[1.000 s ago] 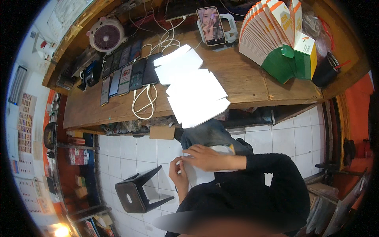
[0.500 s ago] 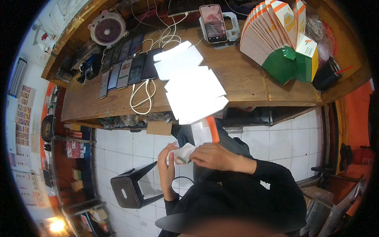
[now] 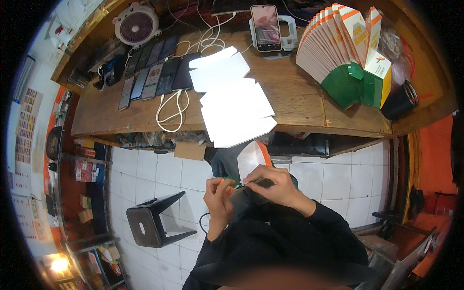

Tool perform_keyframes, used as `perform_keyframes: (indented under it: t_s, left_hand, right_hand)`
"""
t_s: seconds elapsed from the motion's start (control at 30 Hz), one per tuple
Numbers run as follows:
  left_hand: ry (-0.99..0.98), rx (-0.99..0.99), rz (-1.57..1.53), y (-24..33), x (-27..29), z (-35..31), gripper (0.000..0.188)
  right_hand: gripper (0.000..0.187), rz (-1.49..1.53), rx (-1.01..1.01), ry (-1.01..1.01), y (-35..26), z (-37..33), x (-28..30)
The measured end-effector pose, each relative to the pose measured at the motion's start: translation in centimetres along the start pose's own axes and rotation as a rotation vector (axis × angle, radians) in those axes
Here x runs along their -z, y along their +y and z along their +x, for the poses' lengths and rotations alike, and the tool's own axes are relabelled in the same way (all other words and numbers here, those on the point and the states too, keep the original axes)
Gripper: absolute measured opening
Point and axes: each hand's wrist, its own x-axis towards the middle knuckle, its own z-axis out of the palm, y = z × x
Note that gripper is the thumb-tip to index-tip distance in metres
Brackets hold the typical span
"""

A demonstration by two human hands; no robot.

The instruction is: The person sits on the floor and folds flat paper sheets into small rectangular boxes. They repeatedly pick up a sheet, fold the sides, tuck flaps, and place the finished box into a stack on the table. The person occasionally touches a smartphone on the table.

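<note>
Gripping one folded white-orange carton (image 3: 252, 157), both hands (image 3: 218, 197) (image 3: 275, 183) pinch it; orange-green cartons (image 3: 338, 48) fanned at desk's (image 3: 299, 96) two o'clock.

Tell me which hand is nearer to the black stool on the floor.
Left. The left hand is just up and right of the black stool, holding the edge of the folded carton. The right hand is farther right, also on the carton.

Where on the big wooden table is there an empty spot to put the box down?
Bare wood lies on the wooden table between the white flat sheets and the fanned cartons, and at the front left below the row of phones, beside the white cable. The back edge is crowded: fan, cables, standing phone. Both hands hold the folded carton.
</note>
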Motion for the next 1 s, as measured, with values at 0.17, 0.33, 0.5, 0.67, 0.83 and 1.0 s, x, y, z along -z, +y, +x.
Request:
perform_keyframes:
  t_s: [0.17, 0.33, 0.5, 0.67, 0.83, 1.0]
  left_hand:
    - [-0.111, 0.068, -0.044, 0.0, 0.3, 0.3, 0.016]
    - [-0.049, 0.296, -0.562, 0.4, -0.1, 0.5, 0.004]
    - [-0.221, 0.463, -0.663, -0.4, 1.4, 1.1, 0.008]
    - [-0.278, 0.567, -0.634, -0.4, 2.1, 0.6, 0.006]
    - [-0.26, 0.351, -0.632, 0.0, 1.8, 0.1, 0.005]
    - [-0.283, -0.002, -0.202, 0.7, 2.7, 1.7, 0.015]
  right_hand:
    - [0.013, -0.014, 0.107, -0.091, 1.1, -0.2, -0.8]
    - [0.017, -0.017, 0.161, -0.093, 2.5, -0.4, -1.8]
    - [0.017, -0.002, 0.172, -0.123, 2.5, -0.8, -1.8]
    - [0.015, -0.015, -0.001, -0.251, 1.1, -0.5, -0.9]
    - [0.019, 0.253, -0.354, -0.503, 0.5, 0.6, 1.0]
    - [0.021, 0.254, -0.453, -0.868, 0.1, 2.4, 2.7]
